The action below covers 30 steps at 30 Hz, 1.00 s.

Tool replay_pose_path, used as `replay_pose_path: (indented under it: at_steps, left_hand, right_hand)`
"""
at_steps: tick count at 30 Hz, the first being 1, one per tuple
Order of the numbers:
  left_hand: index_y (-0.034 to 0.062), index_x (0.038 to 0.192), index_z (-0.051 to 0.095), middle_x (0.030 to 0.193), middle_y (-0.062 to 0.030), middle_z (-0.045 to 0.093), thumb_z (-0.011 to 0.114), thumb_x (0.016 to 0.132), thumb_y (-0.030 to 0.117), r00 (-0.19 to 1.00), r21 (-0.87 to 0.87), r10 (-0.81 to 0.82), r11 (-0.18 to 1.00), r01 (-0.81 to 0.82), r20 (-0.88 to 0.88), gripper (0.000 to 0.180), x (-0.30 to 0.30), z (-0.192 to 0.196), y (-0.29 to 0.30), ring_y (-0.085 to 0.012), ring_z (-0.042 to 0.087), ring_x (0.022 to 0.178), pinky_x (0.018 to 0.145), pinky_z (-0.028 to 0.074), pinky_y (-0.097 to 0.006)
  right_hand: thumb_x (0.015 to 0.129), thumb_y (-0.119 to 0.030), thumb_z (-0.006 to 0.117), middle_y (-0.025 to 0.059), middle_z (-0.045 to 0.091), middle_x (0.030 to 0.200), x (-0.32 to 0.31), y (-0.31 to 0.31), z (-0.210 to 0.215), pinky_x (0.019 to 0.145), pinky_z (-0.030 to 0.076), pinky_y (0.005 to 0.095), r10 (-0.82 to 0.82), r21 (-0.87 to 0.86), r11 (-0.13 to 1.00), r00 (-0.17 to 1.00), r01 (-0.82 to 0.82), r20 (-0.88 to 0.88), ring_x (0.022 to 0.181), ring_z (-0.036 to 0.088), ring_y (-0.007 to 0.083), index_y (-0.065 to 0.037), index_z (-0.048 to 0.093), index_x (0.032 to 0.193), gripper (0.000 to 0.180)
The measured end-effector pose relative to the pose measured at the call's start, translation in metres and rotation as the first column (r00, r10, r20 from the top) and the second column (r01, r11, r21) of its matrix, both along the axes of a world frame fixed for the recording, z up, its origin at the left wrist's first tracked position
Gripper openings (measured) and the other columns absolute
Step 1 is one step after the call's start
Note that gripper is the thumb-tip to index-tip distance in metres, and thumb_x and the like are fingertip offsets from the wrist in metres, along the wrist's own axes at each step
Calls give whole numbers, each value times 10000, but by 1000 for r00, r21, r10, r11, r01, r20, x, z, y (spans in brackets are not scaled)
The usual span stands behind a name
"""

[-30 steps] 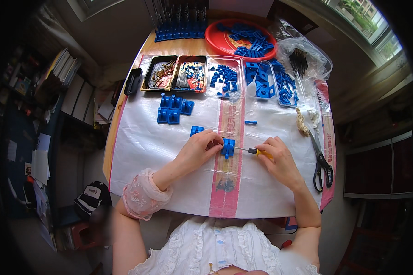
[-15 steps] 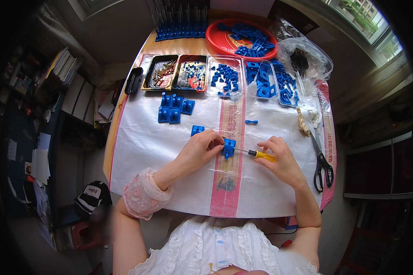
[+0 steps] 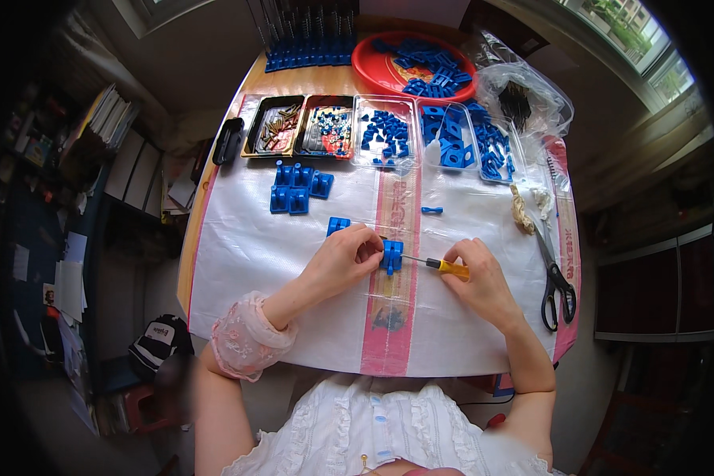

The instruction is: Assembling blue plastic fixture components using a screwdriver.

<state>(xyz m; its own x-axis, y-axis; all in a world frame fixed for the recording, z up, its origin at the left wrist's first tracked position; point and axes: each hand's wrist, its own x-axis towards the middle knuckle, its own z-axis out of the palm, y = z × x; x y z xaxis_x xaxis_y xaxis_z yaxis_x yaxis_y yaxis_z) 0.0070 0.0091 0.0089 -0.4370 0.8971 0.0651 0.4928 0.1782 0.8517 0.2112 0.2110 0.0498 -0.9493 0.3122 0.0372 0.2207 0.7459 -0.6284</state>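
My left hand [image 3: 343, 258] rests on the white sheet and pinches a small blue plastic part [image 3: 391, 255] at the table's middle. My right hand [image 3: 481, 279] grips a small screwdriver with a yellow handle [image 3: 451, 267]; its metal tip points left and meets the blue part. Another blue piece [image 3: 338, 225] lies just above my left hand, and a tiny blue pin [image 3: 431, 210] lies farther up on the sheet.
Finished blue blocks [image 3: 297, 188] sit grouped at upper left. Trays of screws [image 3: 273, 127] and blue parts [image 3: 385, 131] line the far side, with a red bowl [image 3: 389, 76] behind. Black scissors [image 3: 555, 279] lie at right, and a clear plastic bag [image 3: 523, 99] sits at upper right.
The screwdriver handle has shifted slightly in my right hand; my left hand still holds the blue part in the same spot.
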Motion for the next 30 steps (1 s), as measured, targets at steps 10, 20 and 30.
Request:
replay_pose_path:
  at_steps: [10,20,30]
  left_hand:
    - [2,994,700,882,-51,655,740,904,53,1000,15,8,1000,-8,-4,111,1,0,1,-120,646,742,679,536,-272]
    - [7,1011,700,898,-56,659,736,918,54,1000,11,4,1000,-4,12,111,0,-2,0,-127,658,751,697,539,-275]
    - [11,1005,703,904,-58,663,733,918,53,1000,-2,6,1000,-6,15,101,0,1,0,-129,659,762,709,540,-278]
  right_hand:
    - [824,-22,755,107,639,992,3,5,-1,890,502,405,56,64,997,998,-53,-38,1009,589,301,-4,691,952,145]
    - [801,-22,751,115,677,914,2,8,-3,825,515,414,-43,-20,999,998,42,-49,917,637,306,-17,689,909,125]
    - [812,-23,756,121,675,924,3,7,-3,826,535,395,-30,-12,1000,999,29,-34,920,650,298,-12,710,933,130]
